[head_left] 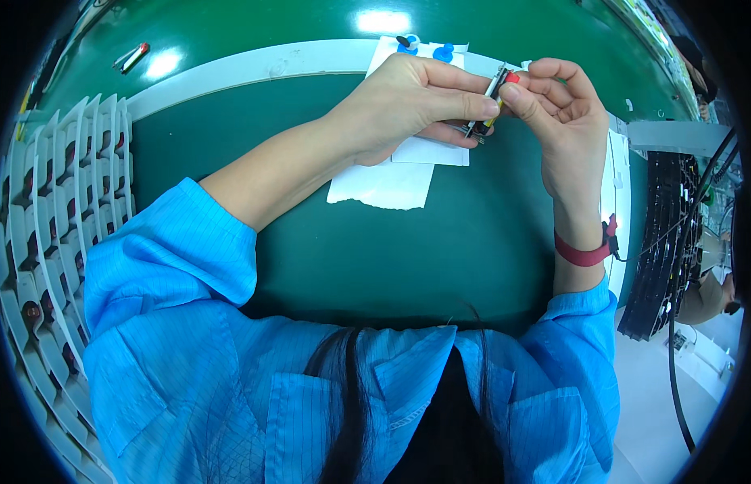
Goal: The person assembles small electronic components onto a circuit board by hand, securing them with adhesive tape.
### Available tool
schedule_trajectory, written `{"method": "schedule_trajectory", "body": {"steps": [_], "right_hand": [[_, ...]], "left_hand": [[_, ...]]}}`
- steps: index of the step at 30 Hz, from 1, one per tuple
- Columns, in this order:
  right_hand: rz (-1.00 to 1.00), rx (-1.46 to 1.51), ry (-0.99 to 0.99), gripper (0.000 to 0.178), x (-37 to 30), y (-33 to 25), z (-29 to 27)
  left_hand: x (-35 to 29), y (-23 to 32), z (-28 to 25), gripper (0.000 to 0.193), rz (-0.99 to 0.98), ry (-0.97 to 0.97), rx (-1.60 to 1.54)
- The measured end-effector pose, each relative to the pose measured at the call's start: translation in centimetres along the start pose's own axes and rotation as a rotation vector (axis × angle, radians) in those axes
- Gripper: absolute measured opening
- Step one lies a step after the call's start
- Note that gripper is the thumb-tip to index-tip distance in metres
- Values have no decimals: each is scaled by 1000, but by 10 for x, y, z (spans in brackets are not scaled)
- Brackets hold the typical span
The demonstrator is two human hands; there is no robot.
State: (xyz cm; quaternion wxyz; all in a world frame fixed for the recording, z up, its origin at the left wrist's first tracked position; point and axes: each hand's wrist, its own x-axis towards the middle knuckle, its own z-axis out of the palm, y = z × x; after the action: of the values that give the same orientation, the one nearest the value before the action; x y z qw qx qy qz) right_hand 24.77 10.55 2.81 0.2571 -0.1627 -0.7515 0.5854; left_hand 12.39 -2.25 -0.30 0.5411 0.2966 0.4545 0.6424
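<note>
Over the far part of the green mat, my left hand (400,101) grips a small electronic part (485,126) between thumb and fingers. The part is tilted, dark with white and yellow areas, and thin metal pins stick out at its lower end. At its upper end shows a small red piece (513,78). My right hand (573,133) is closed around that red piece, thumb against it and fingers curled; its fingertips partly hide the contact. White paper sheets (379,187), one with a torn edge, lie under my left hand.
Two blue-topped items (444,53) stand on the paper beyond my hands. White trays (61,185) with dark red parts line the left side. Stacked black strips (664,218) and cables are at right. A red wrist strap (584,250) with a wire circles my right wrist.
</note>
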Motion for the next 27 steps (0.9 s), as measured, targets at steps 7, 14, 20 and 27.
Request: {"method": "schedule_trajectory", "body": {"steps": [7, 14, 20, 27], "right_hand": [[5, -5, 15, 28, -1, 1, 4], [137, 132, 18, 27, 2, 1, 3], [146, 276, -177, 37, 4, 7, -7], [170, 361, 2, 32, 7, 32, -10]], "left_hand": [[-1, -3, 1, 32, 67, -5, 93], [-4, 0, 2, 32, 62, -63, 194], [-8, 5, 2, 27, 13, -65, 264], [22, 60, -42, 36, 413, 338, 1183]]}}
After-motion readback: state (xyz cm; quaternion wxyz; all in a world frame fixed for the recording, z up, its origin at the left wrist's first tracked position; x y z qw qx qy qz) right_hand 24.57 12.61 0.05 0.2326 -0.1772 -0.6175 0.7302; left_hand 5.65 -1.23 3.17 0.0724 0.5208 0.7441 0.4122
